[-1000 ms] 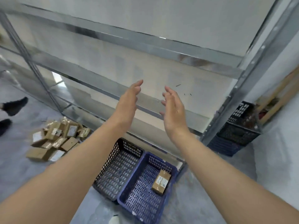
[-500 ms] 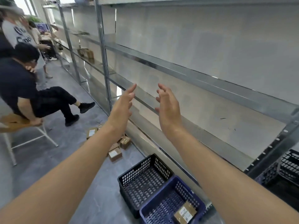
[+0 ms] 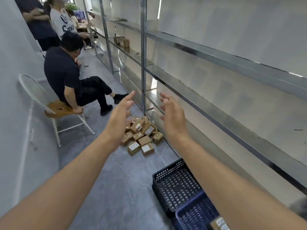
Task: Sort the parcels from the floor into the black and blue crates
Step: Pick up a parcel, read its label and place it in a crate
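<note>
A long grey metal shelving rack (image 3: 216, 53) ran right of the fingers (image 3: 130, 95); a black plastic crate (image 3: 174, 185) and blue plastic crate (image 3: 196, 216) sat behind them; brown cardboard parcels (image 3: 141, 135) lay heaped beneath the left hand (image 3: 119, 118) and right hand (image 3: 172, 118), both loosely spread, empty

Your brown parcels (image 3: 141, 135) lie heaped on the floor (image 3: 116, 180). The black crate (image 3: 174, 185) is nearby, the blue crate (image 3: 196, 216) touching it and holding one labelled parcel (image 3: 219, 224).
</note>
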Motion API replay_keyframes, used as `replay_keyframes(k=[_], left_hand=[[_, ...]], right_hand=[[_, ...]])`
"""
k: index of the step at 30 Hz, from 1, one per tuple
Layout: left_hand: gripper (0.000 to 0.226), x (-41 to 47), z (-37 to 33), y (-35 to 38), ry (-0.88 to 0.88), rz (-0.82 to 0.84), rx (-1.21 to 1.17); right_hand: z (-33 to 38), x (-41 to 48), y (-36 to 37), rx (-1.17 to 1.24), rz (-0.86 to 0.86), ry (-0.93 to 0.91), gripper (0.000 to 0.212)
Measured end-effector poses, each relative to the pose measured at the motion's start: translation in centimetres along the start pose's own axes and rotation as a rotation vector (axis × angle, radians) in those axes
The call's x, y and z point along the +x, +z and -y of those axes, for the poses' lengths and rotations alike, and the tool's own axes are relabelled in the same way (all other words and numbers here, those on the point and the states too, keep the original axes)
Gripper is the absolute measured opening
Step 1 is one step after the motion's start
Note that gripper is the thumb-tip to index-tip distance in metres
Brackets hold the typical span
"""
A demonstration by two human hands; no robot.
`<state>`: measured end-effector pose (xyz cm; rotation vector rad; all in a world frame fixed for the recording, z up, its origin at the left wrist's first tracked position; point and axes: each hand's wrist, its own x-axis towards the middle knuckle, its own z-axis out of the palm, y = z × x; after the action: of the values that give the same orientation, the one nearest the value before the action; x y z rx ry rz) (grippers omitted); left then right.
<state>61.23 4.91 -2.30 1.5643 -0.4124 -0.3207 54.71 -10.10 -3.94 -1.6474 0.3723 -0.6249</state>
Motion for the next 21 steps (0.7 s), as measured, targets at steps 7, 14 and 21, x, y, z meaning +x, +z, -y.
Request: replay_keyframes(k=[7, 14, 21], left_hand=[[0.039, 7.5, 3.8, -4.7, -0.109, -0.036, 0.028], [0.044, 20.1, 9.0, -6.2, -0.215, -0.082, 0.037], [0.039, 33.1, 13.9, -8.1, -0.346, -0.133, -0.021]], right_hand=[[-5.8, 6.2, 6.5, -0.016, 0.037, 0.114, 0.068], [-12.6, 17.3, 10.5, 0.014, 0.045, 0.217, 0.066], [-19.1, 29.0, 15.9, 0.006, 0.081, 0.320, 0.062]])
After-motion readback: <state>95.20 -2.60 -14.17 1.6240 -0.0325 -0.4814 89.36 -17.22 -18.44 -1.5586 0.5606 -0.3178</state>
